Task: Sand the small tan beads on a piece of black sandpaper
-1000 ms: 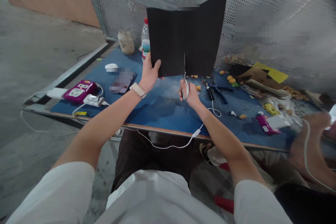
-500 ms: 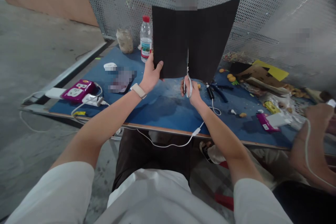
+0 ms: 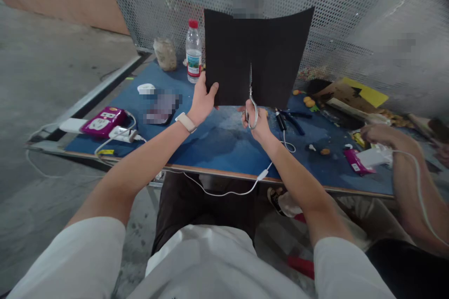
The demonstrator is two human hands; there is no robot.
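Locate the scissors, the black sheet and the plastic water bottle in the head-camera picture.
scissors [image 3: 257, 114], head view, on the metal handle loop.
black sheet [image 3: 228, 51], head view, on the left half of its face.
plastic water bottle [image 3: 193, 69], head view, on the label.

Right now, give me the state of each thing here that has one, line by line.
Black sheet: upright, slit up from its lower edge
Left hand: gripping the sheet
Right hand: holding the scissors
Scissors: blades in the slit
Bottle: upright, capped
Pliers: lying flat
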